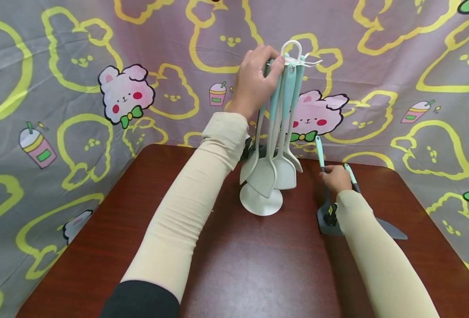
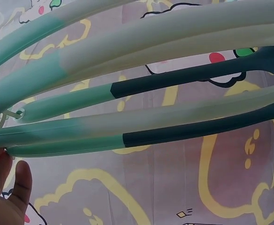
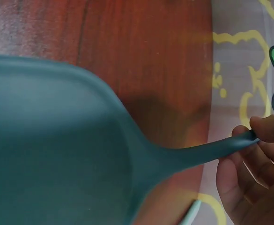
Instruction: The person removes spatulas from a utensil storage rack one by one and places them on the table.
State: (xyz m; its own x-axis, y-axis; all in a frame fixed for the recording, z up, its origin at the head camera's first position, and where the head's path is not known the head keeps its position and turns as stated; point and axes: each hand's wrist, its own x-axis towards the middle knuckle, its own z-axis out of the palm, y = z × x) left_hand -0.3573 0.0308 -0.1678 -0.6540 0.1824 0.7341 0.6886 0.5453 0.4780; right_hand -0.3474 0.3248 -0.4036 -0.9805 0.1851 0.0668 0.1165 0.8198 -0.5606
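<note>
A white utensil stand (image 1: 260,203) with a round base and looped top stands at the table's far side. Several white turners (image 1: 263,176) with mint handles hang round it; dark-necked utensils (image 2: 174,79) hang behind them in the left wrist view. My left hand (image 1: 257,77) grips the stand's top at the left, thumb in front, beside a handle end. Toward the right, my right hand (image 1: 338,177) holds a dark spatula (image 3: 57,140) by its neck, its mint handle (image 1: 319,150) rising above the fingers. The spatula's broad head is close over the table, partly behind the wrist.
Another dark utensil (image 1: 393,229) with a mint handle lies on the brown table (image 1: 258,265), right of the spatula and partly under my right forearm. A patterned cloth (image 1: 171,53) hangs right behind the table and along its sides.
</note>
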